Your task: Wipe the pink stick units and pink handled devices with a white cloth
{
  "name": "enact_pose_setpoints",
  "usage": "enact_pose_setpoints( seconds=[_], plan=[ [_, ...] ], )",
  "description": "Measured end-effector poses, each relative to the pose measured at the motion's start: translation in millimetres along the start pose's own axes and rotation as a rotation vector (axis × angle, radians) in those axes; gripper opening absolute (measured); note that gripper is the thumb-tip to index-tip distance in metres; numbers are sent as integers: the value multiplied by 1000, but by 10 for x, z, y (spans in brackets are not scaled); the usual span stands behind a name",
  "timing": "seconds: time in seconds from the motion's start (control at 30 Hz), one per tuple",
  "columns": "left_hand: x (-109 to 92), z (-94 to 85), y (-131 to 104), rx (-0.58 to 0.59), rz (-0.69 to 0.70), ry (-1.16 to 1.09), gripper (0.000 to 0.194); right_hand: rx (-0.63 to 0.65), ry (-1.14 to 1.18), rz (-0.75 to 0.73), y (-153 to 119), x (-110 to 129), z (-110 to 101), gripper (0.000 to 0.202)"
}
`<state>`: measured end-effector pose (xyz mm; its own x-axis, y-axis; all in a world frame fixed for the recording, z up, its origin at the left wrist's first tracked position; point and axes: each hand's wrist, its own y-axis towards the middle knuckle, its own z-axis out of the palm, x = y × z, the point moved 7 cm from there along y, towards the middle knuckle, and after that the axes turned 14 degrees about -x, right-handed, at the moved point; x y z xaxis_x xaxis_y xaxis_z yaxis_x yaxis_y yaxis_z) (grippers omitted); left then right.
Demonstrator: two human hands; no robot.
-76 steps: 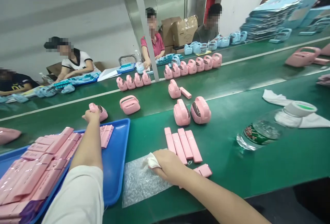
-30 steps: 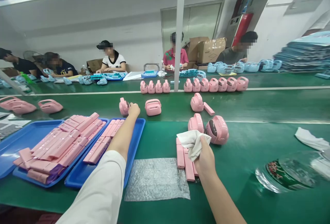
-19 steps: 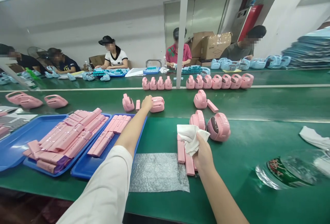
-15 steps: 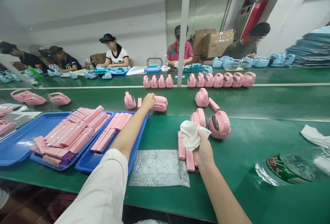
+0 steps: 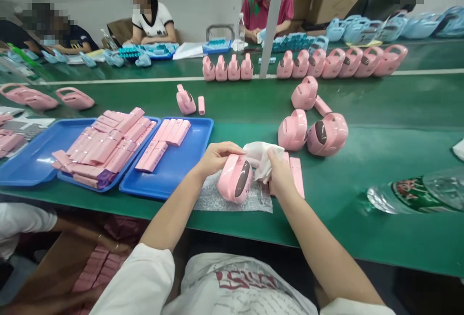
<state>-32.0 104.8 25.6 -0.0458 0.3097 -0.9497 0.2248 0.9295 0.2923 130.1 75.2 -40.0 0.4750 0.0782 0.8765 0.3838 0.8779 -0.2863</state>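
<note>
My left hand (image 5: 217,158) grips a pink housing (image 5: 234,182) with a dark window, tilted above a sheet of bubble wrap (image 5: 210,197). A white cloth (image 5: 261,155) is bunched in my right hand (image 5: 281,175), its edge close to the top of the housing and my left fingertips. Pink bars (image 5: 296,175) lie on the table just beside my right hand, partly hidden by it. Behind them stand two more pink housings (image 5: 293,131), one with its dark window showing.
Blue trays (image 5: 195,136) with pink bars (image 5: 105,146) lie to the left. A water bottle (image 5: 416,194) lies at the right. Pink housings (image 5: 333,63) line the table's far part. Co-workers sit opposite; another person's arm (image 5: 87,233) reaches into a box at lower left.
My left hand has brought the pink housing from the far side back over the bubble wrap. My right hand and the cloth are now beside it. The view has tilted down.
</note>
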Motion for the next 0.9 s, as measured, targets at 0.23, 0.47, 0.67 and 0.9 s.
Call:
enact_pose_setpoints(
  seconds=[0.23, 0.47, 0.67, 0.9],
  plan=[
    [256, 69, -116, -232, -76, -91, 19, 426, -440, -394, -319, -56, 279, 57],
    [380, -142, -116, -510, -211, -148, 15, 712, -592, -962, -681, 21, 394, 54],
    [383, -215, -89, -555, -187, -95, 17, 636, -579, -889, -570, 44, 405, 50],
    [432, -222, -105, -580, -207, -124, 14, 747, -547, -982, -656, 81, 387, 47]
  ],
)
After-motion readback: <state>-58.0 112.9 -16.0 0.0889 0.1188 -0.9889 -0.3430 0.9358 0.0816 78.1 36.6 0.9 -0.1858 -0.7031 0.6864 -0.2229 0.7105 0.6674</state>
